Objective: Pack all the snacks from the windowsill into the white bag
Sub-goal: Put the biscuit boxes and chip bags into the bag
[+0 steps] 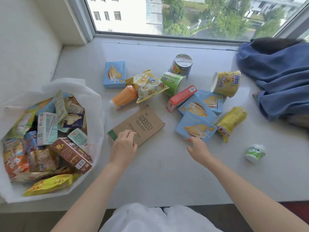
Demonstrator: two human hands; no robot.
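Fingers of the left hand (123, 146) curl over the near corner of the brown cardboard box (137, 124), gripping its edge; box lies flat on the windowsill (167, 173). Right hand (199, 149) has fingers loosely spread, tips touching the near edge of the closest blue sandwich-biscuit box (195, 128), not closed round it. White bag (93, 104) sits at left end of the sill, mouth open, already packed with boxes, cartons and pouches, a brown box (71, 154) and yellow pouch (48, 185) on top.

Snacks on the sill: lone blue box (114, 74) at back left; orange cup (124, 97) on its side under a yellow cartoon pouch (148, 85); green cup (172, 82) tipped over beside a foil-lidded tub (181, 65); red box (181, 97) leaning on two more blue boxes (205, 102); yellow BIG cup (226, 83) on its side; yellow bag (231, 122) just right of the blue boxes; small green-white pot (255, 153) apart at near right. Blue cloth (280, 76) heaped at right end. Window (184, 14) behind.
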